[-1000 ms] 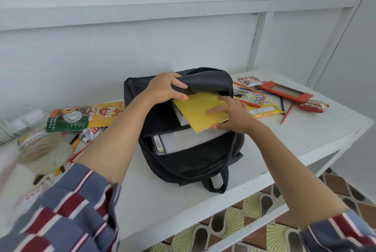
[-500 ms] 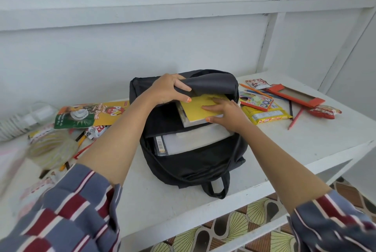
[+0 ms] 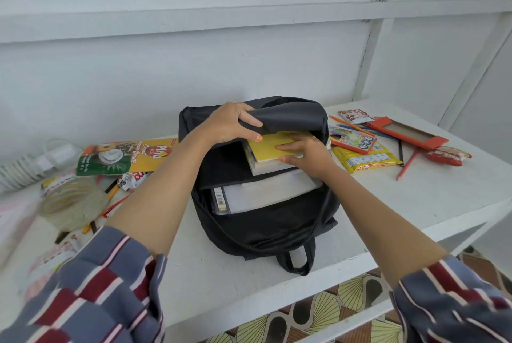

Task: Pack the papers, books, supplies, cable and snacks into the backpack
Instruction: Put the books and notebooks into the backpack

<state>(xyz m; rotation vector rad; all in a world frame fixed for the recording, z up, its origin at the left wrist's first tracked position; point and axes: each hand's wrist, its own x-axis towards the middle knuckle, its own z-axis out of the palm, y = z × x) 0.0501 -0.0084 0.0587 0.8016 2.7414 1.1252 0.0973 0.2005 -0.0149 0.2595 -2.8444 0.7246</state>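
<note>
Black backpack [image 3: 266, 231] lay flat mid-surface [image 3: 415, 204], mouth toward camera. Left hand [image 3: 230, 123] had fingers [image 3: 249, 121] curled round top flap, lifting it. Right hand [image 3: 307, 152] lay on yellow book [image 3: 266, 146], fingers [image 3: 288, 147] straight on cover, thumb at near edge, not clamping anything. Book sat half inside mouth on top of other books. White papers [image 3: 266, 193] were tucked in pocket just below. Right of bag: pencil box [image 3: 352, 139], yellow wafer pack [image 3: 365, 161], red snack [image 3: 446, 155]. Left: green biscuit pack [image 3: 124, 157], tape roll [image 3: 72, 204], white cable [image 3: 27, 165] by wall.

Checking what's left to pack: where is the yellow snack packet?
Head view: the yellow snack packet lies on the table right of the backpack, beside the colourful pencil box.
</note>
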